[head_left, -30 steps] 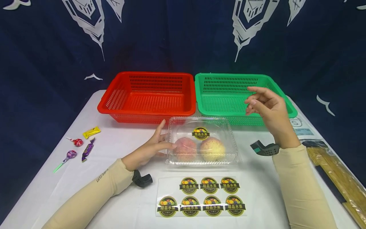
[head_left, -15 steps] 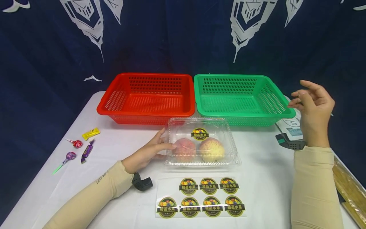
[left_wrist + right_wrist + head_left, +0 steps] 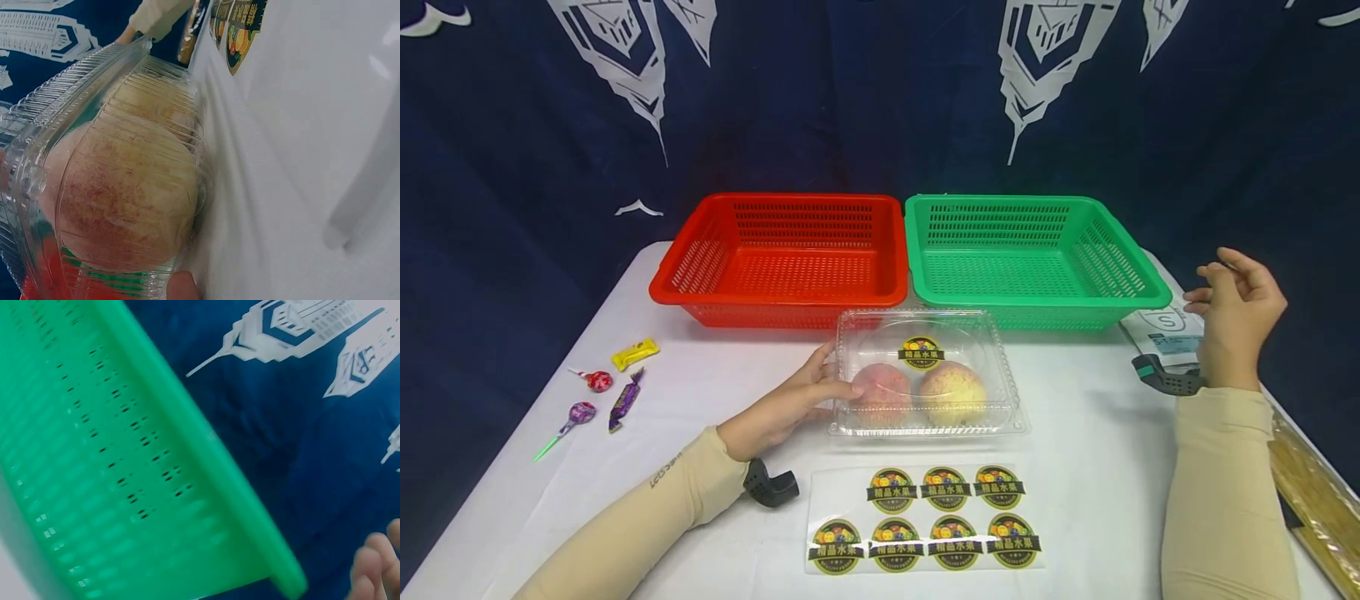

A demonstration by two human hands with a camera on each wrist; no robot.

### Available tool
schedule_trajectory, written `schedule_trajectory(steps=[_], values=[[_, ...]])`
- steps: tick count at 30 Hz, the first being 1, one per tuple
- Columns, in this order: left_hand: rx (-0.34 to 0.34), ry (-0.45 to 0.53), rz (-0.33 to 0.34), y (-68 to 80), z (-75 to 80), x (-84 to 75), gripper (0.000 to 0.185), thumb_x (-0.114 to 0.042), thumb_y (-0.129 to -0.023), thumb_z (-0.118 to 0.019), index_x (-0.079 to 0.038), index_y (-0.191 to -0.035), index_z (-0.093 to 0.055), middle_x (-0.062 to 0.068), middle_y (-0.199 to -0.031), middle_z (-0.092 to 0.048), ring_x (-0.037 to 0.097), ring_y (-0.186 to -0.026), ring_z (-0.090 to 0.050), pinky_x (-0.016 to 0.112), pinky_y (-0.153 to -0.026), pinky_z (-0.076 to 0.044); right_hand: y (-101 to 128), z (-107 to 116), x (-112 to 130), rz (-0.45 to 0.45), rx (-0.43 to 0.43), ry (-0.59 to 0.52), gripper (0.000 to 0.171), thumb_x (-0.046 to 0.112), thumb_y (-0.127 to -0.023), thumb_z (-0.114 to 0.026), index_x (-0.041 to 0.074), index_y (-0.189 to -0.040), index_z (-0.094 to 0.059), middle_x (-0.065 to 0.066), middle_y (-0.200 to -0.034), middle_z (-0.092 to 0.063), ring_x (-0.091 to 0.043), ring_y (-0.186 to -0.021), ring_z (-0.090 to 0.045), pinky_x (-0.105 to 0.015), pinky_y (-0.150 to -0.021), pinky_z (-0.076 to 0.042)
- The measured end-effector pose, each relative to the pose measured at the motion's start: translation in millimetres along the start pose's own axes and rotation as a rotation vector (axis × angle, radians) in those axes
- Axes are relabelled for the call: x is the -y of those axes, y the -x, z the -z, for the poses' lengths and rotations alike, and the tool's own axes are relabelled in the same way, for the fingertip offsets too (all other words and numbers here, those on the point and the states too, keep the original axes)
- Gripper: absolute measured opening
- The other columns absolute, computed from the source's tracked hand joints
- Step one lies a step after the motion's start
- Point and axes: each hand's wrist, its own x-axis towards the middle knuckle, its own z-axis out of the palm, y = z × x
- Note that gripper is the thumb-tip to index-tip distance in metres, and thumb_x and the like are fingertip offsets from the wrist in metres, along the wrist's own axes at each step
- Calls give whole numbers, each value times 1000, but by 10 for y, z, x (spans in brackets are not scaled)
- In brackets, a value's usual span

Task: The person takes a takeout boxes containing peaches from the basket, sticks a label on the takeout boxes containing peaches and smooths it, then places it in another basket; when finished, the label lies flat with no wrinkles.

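Touching one clamshell (image 3: 928, 375) (two peaches (image 3: 953, 392)), left hand (image 3: 786, 404) fingers relaxed; right hand (image 3: 1236, 312) holds nothing.

A clear, ribbed plastic clamshell box (image 3: 927, 375) is seen lying flat and closed on a white table, just in front of two baskets. Two round, pink-and-yellow peaches (image 3: 917, 390) are held inside, side by side. A round, dark fruit sticker (image 3: 921, 352) is stuck on the lid's top.

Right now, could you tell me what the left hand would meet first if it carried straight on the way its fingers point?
The left hand already touches the clear box; pushing on, it would probably press the near peach inside.
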Motion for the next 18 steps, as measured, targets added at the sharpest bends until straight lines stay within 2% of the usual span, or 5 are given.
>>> schedule_trajectory(steps=[5,9,13,18], values=[[0,47,23,18,-21,-17,110,-20,-90,-69,-19,-174,2,29,-175,-13,48,-159,-25,74,-123,-27,2,16,-140,-18,-43,115,21,-1,-104,-63,14,-109,-77,-1,-102,-63,-7,-54,-55,-11,-46,-45],[-10,114,40,20,-58,-32,111,-16,-89,-68,-23,-174,2,30,-172,-20,48,-152,-36,78,-120,-27,4,37,-232,-95,-28,179,20,3,-105,-63,18,-111,-76,0,-102,-62,-7,-55,-54,-12,-46,-43],[-21,174,51,37,-108,-49,113,-12,-87,-66,-24,-174,5,30,-170,-22,45,-145,-43,77,-120,-29,15,79,-302,-205,72,152,23,11,-108,-63,19,-128,-71,1,-111,-60,-7,-63,-55,-13,-48,-44],[-27,170,45,86,-153,-69,114,-11,-87,-65,-24,-174,8,30,-172,-18,42,-141,-47,71,-117,-38,33,137,-387,-301,244,64,38,18,-111,-61,23,-148,-59,0,-116,-59,-8,-76,-58,-16,-54,-44]])
